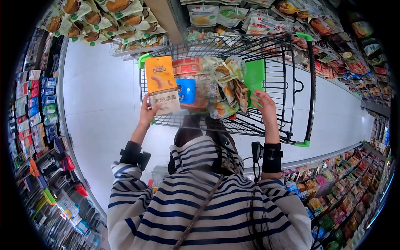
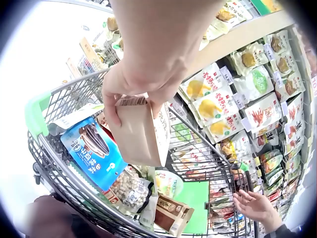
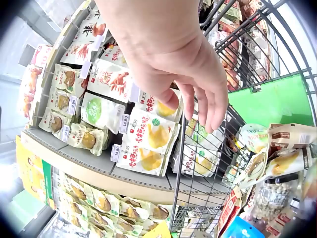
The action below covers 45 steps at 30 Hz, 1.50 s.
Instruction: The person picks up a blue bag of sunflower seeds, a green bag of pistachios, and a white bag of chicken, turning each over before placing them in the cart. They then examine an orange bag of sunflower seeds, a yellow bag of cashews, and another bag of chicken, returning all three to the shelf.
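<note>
My left hand grips the lower end of a yellow and beige cashew pouch over one end of the shopping cart. In the left wrist view the thumb and fingers pinch the beige pouch near its barcode. Just beyond it in the cart lie a blue snack bag, a clear bag of round pale pieces and several other food packs. My right hand, fingers loosely bent and holding nothing, hovers by the cart's green panel. A brown pack lies close to it.
Shelves of white snack packs with price tags run along the cart's far side. Vacuum-packed food hangs at the upper left. Another shelf of bagged goods stands at the lower right, and a rack of goods lines the left.
</note>
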### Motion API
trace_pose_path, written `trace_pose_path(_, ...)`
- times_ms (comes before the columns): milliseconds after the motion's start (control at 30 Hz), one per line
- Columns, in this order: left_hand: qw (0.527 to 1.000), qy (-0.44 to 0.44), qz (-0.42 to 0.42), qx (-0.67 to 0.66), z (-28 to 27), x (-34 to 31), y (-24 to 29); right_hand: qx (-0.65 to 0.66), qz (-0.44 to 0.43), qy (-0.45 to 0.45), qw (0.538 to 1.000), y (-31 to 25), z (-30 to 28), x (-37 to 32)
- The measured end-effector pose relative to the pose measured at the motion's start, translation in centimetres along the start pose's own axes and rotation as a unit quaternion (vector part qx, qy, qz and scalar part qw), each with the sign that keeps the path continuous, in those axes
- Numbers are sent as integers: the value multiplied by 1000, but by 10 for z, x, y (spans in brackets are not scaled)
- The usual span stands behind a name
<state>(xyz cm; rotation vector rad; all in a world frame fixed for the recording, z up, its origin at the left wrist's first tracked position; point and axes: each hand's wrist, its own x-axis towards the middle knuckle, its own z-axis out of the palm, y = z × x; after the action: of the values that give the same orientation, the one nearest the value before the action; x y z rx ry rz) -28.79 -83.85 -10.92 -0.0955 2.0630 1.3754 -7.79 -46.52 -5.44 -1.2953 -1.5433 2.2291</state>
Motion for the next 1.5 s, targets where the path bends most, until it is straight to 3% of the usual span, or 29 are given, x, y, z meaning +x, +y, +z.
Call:
trace_pose_path(167, 995, -35, -36, 86, 24, 45, -33, -15, 25, -4, 1000, 6, 14, -8)
trace_pose_path(200, 997, -33, 37, 52, 36, 47, -34, -16, 28, -3, 999, 8, 15, -9)
trace_pose_path(233, 995, -59, 14, 83, 39, 69, -64, -16, 31, -2, 999, 9, 17, -11)
trace_pose_path(333, 992, -81, 31, 89, 65, 84, -84, 1, 35, 3, 999, 10, 23, -19)
trace_pose_path(400, 984, -111, 69, 121, 81, 112, -123, 2, 30, 3, 1000, 16, 23, -22)
trace_pose_path(433, 960, -115, 136, 216, 89, 117, -130, 5, 23, 7, 1000, 23, 22, -23)
trace_pose_path(467, 957, -127, 188, 182, 97, 118, -127, 5, 34, 13, 999, 28, 22, -24)
trace_pose_path(533, 951, -145, 99, 255, 107, 105, -89, 3, 42, 28, 999, 31, 22, -32)
trace_pose_path(567, 958, -143, 144, 203, 114, 116, -108, 1, 39, 33, 999, 32, 24, -35)
trace_pose_path(600, 956, -146, 91, 237, 118, 112, -95, 7, 40, 40, 998, 31, 24, -38)
trace_pose_path(700, 957, -133, 95, 240, 131, 111, -78, 25, 49, 56, 997, 37, 27, -50)
trace_pose_path(767, 976, -148, 79, 138, 151, 142, -134, 36, 52, 69, 996, 43, 23, -53)
trace_pose_path(800, 964, -152, 19, 218, 150, 122, -101, 38, 52, 76, 995, 44, 22, -56)
trace_pose_path(933, 949, -165, -19, 269, 160, 120, -108, 49, 55, 101, 992, 50, 19, -67)
trace_pose_path(1133, 955, -157, 24, 252, 161, 126, -123, 55, 63, 129, 988, 59, 21, -74)
trace_pose_path(1333, 947, -194, -27, 255, 156, 145, -151, 64, 52, 122, 989, 60, 27, -73)
trace_pose_path(1500, 953, -189, 12, 237, 149, 152, -173, 74, 63, 130, 987, 62, 30, -71)
